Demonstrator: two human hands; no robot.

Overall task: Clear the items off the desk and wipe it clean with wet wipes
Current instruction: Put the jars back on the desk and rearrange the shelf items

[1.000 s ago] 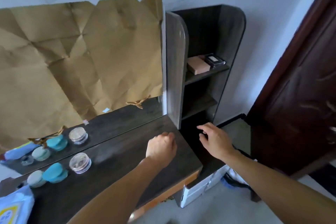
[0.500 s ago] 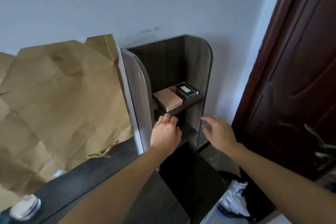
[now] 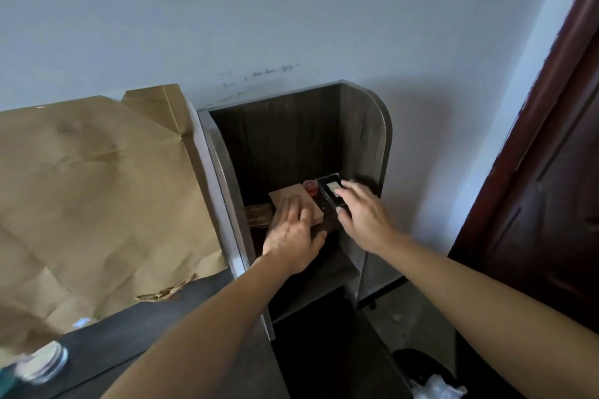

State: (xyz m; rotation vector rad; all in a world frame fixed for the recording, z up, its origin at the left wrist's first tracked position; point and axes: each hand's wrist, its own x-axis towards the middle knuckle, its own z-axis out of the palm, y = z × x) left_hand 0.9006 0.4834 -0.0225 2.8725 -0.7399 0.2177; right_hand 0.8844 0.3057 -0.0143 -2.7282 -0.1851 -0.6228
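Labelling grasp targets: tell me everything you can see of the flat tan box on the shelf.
The tan box is a flat rectangle, cardboard by the look, plain on top. It lies flat on the upper shelf of the dark wood unit, angled to the shelf's front edge. The left hand lies on its near half with straight fingers. A small red jar stands by its far corner; contact unclear.

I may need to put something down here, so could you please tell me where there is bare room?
Upper shelf is crowded: dark box, tan box, red jar and black case side by side, left hand on the tan box, right hand on the case. The lower shelf looks bare. The desk top is bare between brown paper and clear jar.
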